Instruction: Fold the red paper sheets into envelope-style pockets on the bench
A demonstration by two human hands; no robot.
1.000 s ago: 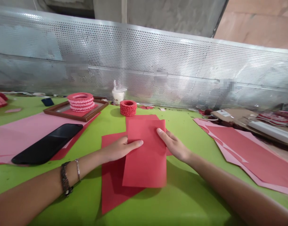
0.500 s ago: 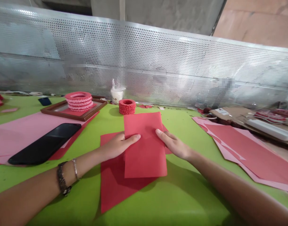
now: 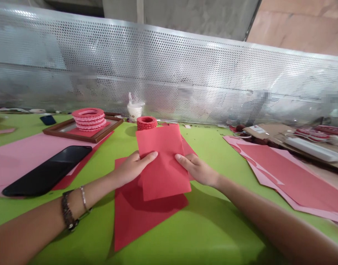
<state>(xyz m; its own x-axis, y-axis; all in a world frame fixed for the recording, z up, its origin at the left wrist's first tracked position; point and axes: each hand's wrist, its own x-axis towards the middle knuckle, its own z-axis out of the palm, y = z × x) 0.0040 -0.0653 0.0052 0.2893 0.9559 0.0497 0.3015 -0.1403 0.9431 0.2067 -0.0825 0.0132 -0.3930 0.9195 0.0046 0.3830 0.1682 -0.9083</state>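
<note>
Between my hands, raised off the table, is a rectangular piece of red paper [image 3: 165, 176], tilted a little. My left hand [image 3: 134, 167] pinches its left edge, thumb on the front and fingers hidden behind. On the right edge my right hand [image 3: 198, 167] grips it the same way. A larger red sheet [image 3: 138, 221] lies flat on the green table beneath, partly covered by the held paper and my left hand. Just beyond the paper's top edge stands a small stack of red scalloped rings [image 3: 146, 122].
To the left, a black phone [image 3: 49, 169] rests on pink sheets [image 3: 16, 147]. Behind it, pink and red rings [image 3: 89, 119] are stacked on a brown frame [image 3: 75, 137]. A white cup [image 3: 135, 111] stands before the perforated metal panel [image 3: 163, 70]. Red and pink sheets [image 3: 290, 173] lie right.
The held paper has tilted, its top leaning left, and shifted slightly left and up with both hands. The whole view has also moved a little. Both hands keep their grip.
</note>
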